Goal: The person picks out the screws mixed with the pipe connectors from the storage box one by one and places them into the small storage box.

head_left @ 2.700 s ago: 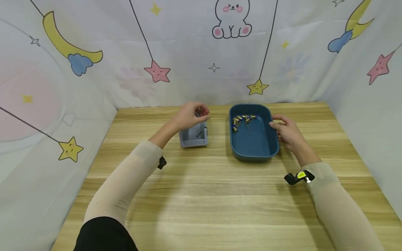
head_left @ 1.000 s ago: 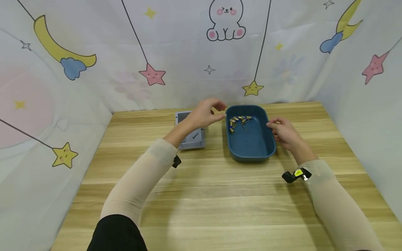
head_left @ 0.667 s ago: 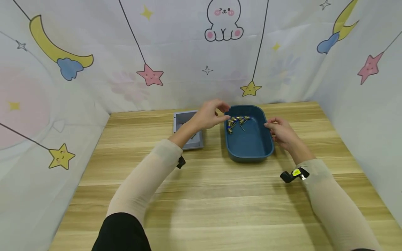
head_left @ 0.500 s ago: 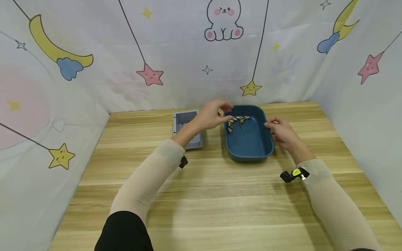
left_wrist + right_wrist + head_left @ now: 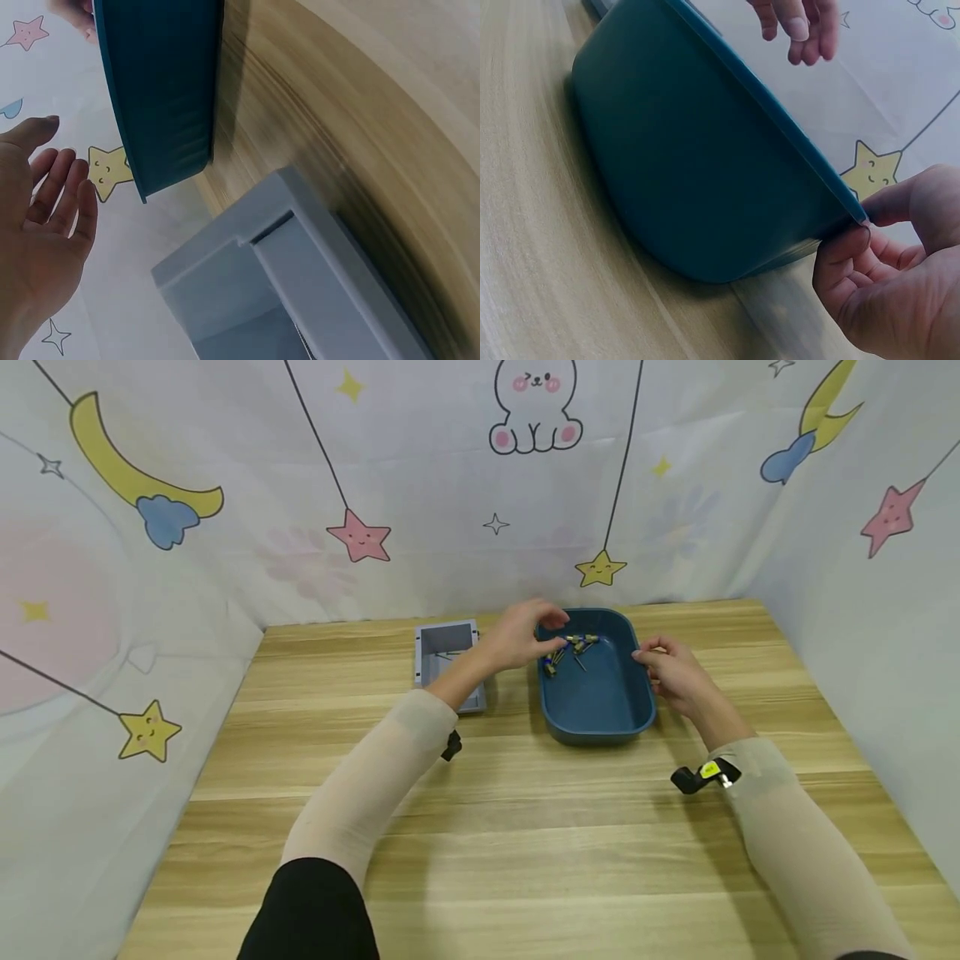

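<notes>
A dark blue plastic tub (image 5: 600,706) stands on the table, with several small brass fittings with blue bands (image 5: 577,642) and thin screws in its far left part. My right hand (image 5: 678,677) pinches the tub's right rim between thumb and fingers, as the right wrist view also shows on the tub wall (image 5: 690,157). Over the tub's left rim hovers my left hand (image 5: 517,637). In the left wrist view its fingers (image 5: 56,195) are loosely bent with nothing between them. A grey box (image 5: 419,652) with thin screws (image 5: 450,655) inside sits left of the tub, partly behind my left forearm.
The wood-grain table (image 5: 525,843) is backed by a white cloth (image 5: 442,468) printed with stars and moons. A small black camera (image 5: 452,746) sits at my left wrist, another black camera (image 5: 705,775) at my right.
My left hand has moved right from above the grey box to over the tub's left rim, uncovering more of the box. My right hand stays on the tub's rim.
</notes>
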A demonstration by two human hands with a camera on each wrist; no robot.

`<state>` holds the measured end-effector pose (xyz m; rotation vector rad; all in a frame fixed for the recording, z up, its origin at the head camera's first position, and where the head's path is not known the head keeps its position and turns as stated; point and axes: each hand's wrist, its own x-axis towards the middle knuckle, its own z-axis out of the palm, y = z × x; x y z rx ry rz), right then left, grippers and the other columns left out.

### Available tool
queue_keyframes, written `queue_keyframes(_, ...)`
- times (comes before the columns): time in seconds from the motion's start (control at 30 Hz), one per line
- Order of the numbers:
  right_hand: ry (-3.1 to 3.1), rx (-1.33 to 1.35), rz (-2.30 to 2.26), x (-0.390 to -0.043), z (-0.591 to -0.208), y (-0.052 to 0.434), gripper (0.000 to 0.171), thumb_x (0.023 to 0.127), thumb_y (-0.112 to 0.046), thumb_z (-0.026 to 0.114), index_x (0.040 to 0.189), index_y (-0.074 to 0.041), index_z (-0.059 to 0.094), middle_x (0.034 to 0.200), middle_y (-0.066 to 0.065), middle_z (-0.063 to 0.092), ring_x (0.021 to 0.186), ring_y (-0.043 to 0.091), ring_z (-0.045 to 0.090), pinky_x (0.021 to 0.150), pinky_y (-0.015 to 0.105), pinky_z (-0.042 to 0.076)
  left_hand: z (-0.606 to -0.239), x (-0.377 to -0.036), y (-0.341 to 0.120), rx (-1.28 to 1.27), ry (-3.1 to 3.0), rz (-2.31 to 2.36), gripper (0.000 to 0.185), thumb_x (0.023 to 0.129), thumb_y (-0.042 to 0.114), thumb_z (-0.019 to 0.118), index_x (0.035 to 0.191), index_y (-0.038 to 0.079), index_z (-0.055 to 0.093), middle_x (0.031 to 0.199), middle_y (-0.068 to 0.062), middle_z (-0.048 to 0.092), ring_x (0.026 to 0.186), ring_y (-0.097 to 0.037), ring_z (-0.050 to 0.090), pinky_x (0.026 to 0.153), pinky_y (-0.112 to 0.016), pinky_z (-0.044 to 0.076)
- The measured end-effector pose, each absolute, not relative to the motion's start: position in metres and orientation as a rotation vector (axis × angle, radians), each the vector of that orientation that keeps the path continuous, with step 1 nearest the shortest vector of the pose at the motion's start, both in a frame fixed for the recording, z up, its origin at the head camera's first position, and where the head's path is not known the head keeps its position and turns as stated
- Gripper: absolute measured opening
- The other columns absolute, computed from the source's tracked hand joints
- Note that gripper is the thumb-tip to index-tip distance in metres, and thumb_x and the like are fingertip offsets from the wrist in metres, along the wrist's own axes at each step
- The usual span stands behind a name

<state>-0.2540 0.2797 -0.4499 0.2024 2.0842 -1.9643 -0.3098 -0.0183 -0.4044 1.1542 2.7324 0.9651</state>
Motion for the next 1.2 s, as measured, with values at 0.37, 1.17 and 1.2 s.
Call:
queue_keyframes(0.37, 2.077, 0.217, -1.966, -0.254, -0.45, 0.282, 0.012, 0.109, -0.016, 0.059, 0.114, -0.013, 0.048, 0.079, -0.008, 0.049, 0.064, 0.006, 0.043, 0.051, 0.021, 0.036, -0.405, -0.311, -0.006, 1.209, 2.697, 0.963, 0.035, 0.102, 0.021, 0.074, 0.132, 0.007, 0.068, 0.126, -0.006, 0.068, 0.113, -0.017, 0.064, 0.1, -0.034, 0.053)
queue_keyframes(1.17, 2.119, 0.182, -1.951, -0.254, -0.45, 0.28, 0.013, 0.11, -0.016, 0.058, 0.115, -0.011, 0.048, 0.079, -0.007, 0.047, 0.063, 0.006, 0.041, 0.051, 0.022, 0.033, -0.422, -0.319, 0.016, 1.219, 2.703, 0.885, 0.033, 0.102, 0.02, 0.073, 0.131, 0.003, 0.07, 0.121, -0.009, 0.068, 0.113, -0.024, 0.066, 0.097, -0.027, 0.052)
queue_keyframes(1.2, 2.121, 0.185, -1.951, -0.254, -0.45, 0.28, 0.013, 0.11, -0.016, 0.058, 0.115, -0.011, 0.048, 0.079, -0.007, 0.047, 0.063, 0.006, 0.042, 0.051, 0.022, 0.033, -0.423, -0.319, 0.016, 1.224, 2.699, 0.887, 0.033, 0.102, 0.019, 0.073, 0.131, 0.004, 0.07, 0.12, -0.01, 0.067, 0.113, -0.025, 0.066, 0.097, -0.027, 0.052)
